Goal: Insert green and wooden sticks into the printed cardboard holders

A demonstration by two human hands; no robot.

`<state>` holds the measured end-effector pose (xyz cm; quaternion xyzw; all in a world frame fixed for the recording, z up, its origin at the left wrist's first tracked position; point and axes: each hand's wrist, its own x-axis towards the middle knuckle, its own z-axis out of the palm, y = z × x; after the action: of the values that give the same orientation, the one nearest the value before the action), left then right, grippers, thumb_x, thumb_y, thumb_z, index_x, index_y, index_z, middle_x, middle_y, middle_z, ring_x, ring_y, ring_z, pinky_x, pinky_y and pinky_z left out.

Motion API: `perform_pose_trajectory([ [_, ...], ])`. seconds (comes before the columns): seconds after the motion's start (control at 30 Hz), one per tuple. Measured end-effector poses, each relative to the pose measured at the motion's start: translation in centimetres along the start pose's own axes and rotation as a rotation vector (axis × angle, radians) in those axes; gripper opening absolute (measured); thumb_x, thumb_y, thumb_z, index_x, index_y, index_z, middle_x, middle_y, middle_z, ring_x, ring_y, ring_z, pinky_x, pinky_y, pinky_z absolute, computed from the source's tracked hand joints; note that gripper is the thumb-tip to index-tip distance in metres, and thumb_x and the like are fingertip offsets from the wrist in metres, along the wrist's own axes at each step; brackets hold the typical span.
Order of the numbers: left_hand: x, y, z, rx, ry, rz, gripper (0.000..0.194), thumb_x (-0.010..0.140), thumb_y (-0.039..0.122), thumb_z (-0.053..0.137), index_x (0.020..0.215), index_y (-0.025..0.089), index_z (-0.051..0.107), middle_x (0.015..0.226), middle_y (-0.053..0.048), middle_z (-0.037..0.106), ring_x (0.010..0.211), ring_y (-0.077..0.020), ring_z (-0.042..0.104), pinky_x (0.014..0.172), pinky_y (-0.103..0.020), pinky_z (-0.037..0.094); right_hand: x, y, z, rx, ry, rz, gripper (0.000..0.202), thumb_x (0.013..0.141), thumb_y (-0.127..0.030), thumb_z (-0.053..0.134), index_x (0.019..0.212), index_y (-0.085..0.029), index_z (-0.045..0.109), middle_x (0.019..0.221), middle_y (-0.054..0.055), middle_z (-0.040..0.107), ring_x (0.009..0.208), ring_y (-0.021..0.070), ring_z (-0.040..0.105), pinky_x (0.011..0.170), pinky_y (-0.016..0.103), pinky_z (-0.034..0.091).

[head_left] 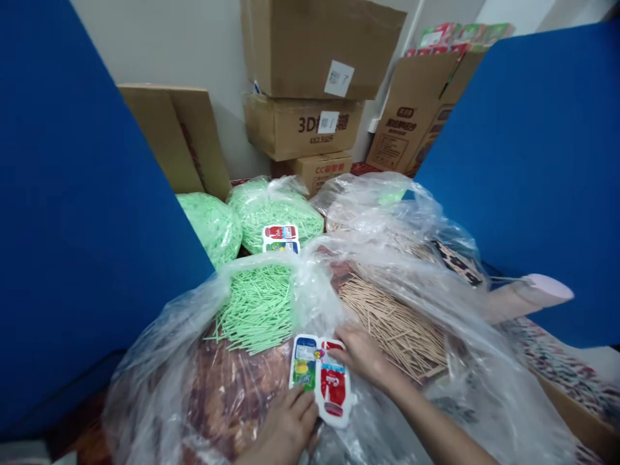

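A white-edged pack shaped like two bottles [334,395], one half red with "Cola" lettering and the other blue and green, lies between my two hands. My left hand [291,420] grips its lower left edge, fingertips on the green half. At the upper right edge, my right hand [361,354] has its fingers closed on the red half. A heap of thin green sticks [259,310] lies just beyond the pack to the left. Thin brown sticks [392,326] are heaped to the right, close to my right forearm. Clear plastic sheeting [317,294] spreads around both heaps.
Tied bags of green sticks [274,210] stand behind, with a similar bottle-shaped pack [281,239] against one. Stacked cardboard boxes [305,126] rise at the back. Blue panels [523,174] flank both sides. A pale pink cylindrical object [527,296] juts in at right.
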<state>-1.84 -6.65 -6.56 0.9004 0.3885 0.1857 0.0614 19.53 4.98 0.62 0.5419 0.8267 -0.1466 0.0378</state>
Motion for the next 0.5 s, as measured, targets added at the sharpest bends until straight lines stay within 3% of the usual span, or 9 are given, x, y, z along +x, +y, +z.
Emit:
perform_pose_trajectory([
  [0.07, 0.1, 0.0, 0.3, -0.026, -0.010, -0.018, 0.038, 0.080, 0.042, 0.068, 0.108, 0.018, 0.060, 0.112, -0.006, 0.071, 0.103, -0.0273, 0.065, 0.085, -0.038, 0.055, 0.0, -0.3, 0.2, -0.080, 0.036, -0.042, 0.023, 0.091, -0.038, 0.054, 0.084, -0.019, 0.065, 0.086, 0.006, 0.071, 0.081, 0.0222, 0.066, 0.069, 0.028, 0.046],
  [0.17, 0.8, 0.1, -1.0, -0.098, -0.064, -0.032, 0.039, 0.080, 0.040, 0.070, 0.110, 0.018, 0.059, 0.119, -0.007, 0.068, 0.110, -0.0287, 0.062, 0.089, -0.041, 0.055, -0.1, -0.8, 0.2, -0.237, 0.042, -0.082, 0.019, 0.091, -0.025, 0.051, 0.083, -0.019, 0.067, 0.081, 0.008, 0.072, 0.077, 0.0240, 0.067, 0.065, 0.030, 0.045],
  [0.3, 1.2, -0.3, -3.6, -0.225, -0.124, -0.079, 0.035, 0.087, 0.032, 0.063, 0.119, 0.020, 0.057, 0.131, -0.010, 0.061, 0.121, -0.0267, 0.056, 0.100, -0.041, 0.049, -0.4, -1.1, -0.3, -0.299, 0.059, -0.107, 0.031, 0.085, -0.009, 0.052, 0.110, -0.024, 0.063, 0.083, 0.006, 0.073, 0.078, 0.0236, 0.067, 0.067, 0.030, 0.045],
  [0.43, 0.8, -1.0, -3.9, -0.358, -0.030, -0.139, 0.044, 0.086, 0.024, 0.063, 0.129, 0.021, 0.054, 0.132, -0.013, 0.059, 0.125, -0.0267, 0.053, 0.102, -0.043, 0.047, -1.1, -1.1, -1.7, -0.169, 0.090, -0.087, 0.023, 0.089, -0.013, 0.047, 0.101, -0.022, 0.064, 0.087, 0.007, 0.072, 0.080, 0.0218, 0.066, 0.069, 0.029, 0.045],
  [0.5, 0.8, -1.1, -3.7, -0.425, 0.075, -0.286, 0.054, 0.086, 0.022, 0.061, 0.137, 0.023, 0.045, 0.141, -0.015, 0.051, 0.132, -0.0293, 0.045, 0.105, -0.048, 0.043, -1.5, -1.4, -2.9, 0.047, 0.126, -0.062, 0.021, 0.094, -0.019, 0.041, 0.096, -0.021, 0.062, 0.086, 0.006, 0.070, 0.078, 0.0197, 0.065, 0.068, 0.028, 0.044],
])
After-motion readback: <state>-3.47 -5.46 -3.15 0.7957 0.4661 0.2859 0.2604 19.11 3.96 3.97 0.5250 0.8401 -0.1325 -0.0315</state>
